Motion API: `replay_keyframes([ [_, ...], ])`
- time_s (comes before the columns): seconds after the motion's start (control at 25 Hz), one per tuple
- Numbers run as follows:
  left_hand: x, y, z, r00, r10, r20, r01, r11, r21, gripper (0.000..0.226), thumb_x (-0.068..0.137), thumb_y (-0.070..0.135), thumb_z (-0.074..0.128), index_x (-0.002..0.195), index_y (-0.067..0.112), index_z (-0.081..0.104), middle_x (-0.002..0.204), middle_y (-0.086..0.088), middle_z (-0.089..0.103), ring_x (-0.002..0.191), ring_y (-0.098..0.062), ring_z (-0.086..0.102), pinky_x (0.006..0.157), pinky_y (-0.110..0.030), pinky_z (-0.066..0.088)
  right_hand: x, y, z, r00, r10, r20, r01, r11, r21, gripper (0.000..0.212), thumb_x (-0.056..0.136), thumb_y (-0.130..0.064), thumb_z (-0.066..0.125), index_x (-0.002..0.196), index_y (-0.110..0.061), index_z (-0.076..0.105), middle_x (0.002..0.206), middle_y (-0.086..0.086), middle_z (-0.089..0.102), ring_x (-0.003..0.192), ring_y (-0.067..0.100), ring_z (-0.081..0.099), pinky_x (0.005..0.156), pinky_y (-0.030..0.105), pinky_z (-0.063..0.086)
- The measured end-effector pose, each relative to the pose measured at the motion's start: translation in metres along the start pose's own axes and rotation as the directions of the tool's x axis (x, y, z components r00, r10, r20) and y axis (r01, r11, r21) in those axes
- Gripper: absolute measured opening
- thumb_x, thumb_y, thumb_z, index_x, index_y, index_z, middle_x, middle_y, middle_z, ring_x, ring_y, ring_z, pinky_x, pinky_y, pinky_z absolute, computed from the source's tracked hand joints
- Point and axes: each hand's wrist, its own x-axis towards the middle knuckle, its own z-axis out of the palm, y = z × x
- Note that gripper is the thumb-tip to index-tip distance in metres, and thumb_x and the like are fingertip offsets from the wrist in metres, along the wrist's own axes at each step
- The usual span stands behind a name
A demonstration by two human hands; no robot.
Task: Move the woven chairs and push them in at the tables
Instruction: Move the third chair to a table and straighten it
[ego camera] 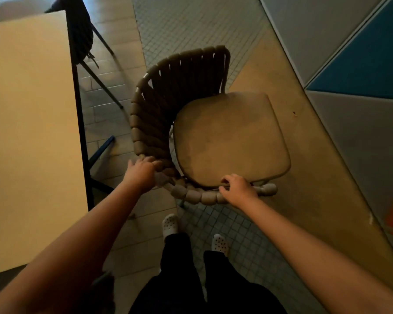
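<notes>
A tan woven chair (159,114) with a beige seat cushion (229,141) stands in front of me on the tiled floor. Its curved strap back wraps round the left and near side. My left hand (141,172) grips the padded rim of the back at its near left part. My right hand (238,189) grips the rim at the near right, beside the cushion's front edge. A pale yellow table (30,123) with a dark edge lies to the left of the chair.
A dark woven chair (82,35) with thin metal legs stands at the table's far side. A panelled wall (359,71) in grey, blue and orange runs along the right. My feet in white perforated shoes (170,224) stand just behind the chair.
</notes>
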Motion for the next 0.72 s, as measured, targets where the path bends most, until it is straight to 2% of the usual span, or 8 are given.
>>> replay_keyframes([
  [0.08,0.027,-0.028,-0.015,0.998,0.056,-0.035,-0.05,0.986,0.159,0.064,0.086,0.017,0.054,0.143,0.034,0.029,0.155,-0.004,0.023,0.143,-0.031,0.017,0.113,-0.06,0.01,0.019,-0.026,0.005,1.0,-0.001,0.008,0.001,1.0,0.012,0.036,0.088,-0.038,0.052,0.115,-0.016,0.058,0.119,0.01,0.057,0.109,0.03,0.052,0.087,0.037,0.046],
  [0.16,0.065,-0.054,-0.034,0.989,0.145,-0.04,-0.124,0.936,0.329,0.068,0.089,0.017,0.05,0.147,0.034,0.019,0.158,-0.005,0.012,0.146,-0.032,0.006,0.112,-0.062,0.004,0.044,-0.058,0.012,1.0,0.027,0.013,-0.027,0.999,0.037,0.039,0.089,-0.041,0.05,0.116,-0.016,0.057,0.12,0.01,0.056,0.109,0.032,0.052,0.088,0.037,0.046],
  [0.32,0.137,-0.096,-0.067,0.966,0.259,0.007,-0.223,0.814,0.536,0.064,0.095,0.021,0.042,0.149,0.032,0.009,0.16,-0.005,0.002,0.146,-0.031,0.0,0.113,-0.059,0.002,0.091,-0.132,0.037,0.993,0.073,0.095,-0.083,0.992,0.097,0.045,0.089,-0.047,0.045,0.12,-0.015,0.054,0.125,0.011,0.051,0.116,0.032,0.045,0.094,0.04,0.041],
  [0.4,0.158,-0.107,-0.073,0.939,0.338,0.061,-0.298,0.714,0.634,0.064,0.096,0.024,0.042,0.149,0.031,0.007,0.16,-0.003,0.001,0.146,-0.031,-0.002,0.115,-0.057,0.004,0.107,-0.164,0.053,0.984,0.057,0.168,-0.078,0.99,0.12,0.062,0.086,-0.058,0.045,0.13,-0.015,0.045,0.133,0.011,0.046,0.123,0.034,0.04,0.099,0.044,0.038],
  [0.48,0.172,-0.105,-0.067,0.904,0.415,0.1,-0.376,0.664,0.646,0.061,0.094,0.023,0.046,0.148,0.026,0.016,0.159,-0.001,0.011,0.146,-0.032,-0.002,0.116,-0.054,0.005,0.12,-0.186,0.07,0.963,0.037,0.268,-0.068,0.992,0.11,0.085,0.078,-0.065,0.052,0.142,-0.016,0.026,0.146,0.011,0.032,0.132,0.037,0.03,0.106,0.049,0.032],
  [0.56,0.181,-0.101,-0.06,0.877,0.472,0.086,-0.42,0.669,0.613,0.052,0.091,0.02,0.049,0.14,0.022,0.034,0.152,0.001,0.031,0.146,-0.03,0.005,0.117,-0.051,0.007,0.125,-0.197,0.085,0.944,0.031,0.327,-0.071,0.991,0.11,0.095,0.074,-0.054,0.064,0.147,-0.021,0.013,0.151,0.01,0.023,0.136,0.037,0.025,0.109,0.05,0.029],
  [0.64,0.188,-0.102,-0.058,0.861,0.506,0.051,-0.441,0.693,0.571,0.044,0.09,0.017,0.05,0.134,0.021,0.043,0.145,0.001,0.043,0.145,-0.028,0.013,0.117,-0.05,0.007,0.126,-0.198,0.091,0.951,0.012,0.308,-0.071,0.98,0.183,0.085,0.077,-0.034,0.066,0.146,-0.022,0.018,0.147,0.013,0.031,0.134,0.036,0.032,0.109,0.047,0.032],
  [0.72,0.188,-0.105,-0.057,0.865,0.5,0.044,-0.441,0.713,0.545,0.045,0.089,0.017,0.052,0.133,0.02,0.044,0.144,0.0,0.044,0.144,-0.026,0.015,0.117,-0.048,0.006,0.123,-0.197,0.087,0.961,-0.033,0.276,-0.039,0.967,0.252,0.07,0.08,-0.022,0.063,0.142,-0.019,0.03,0.14,0.016,0.041,0.129,0.035,0.039,0.106,0.045,0.037],
])
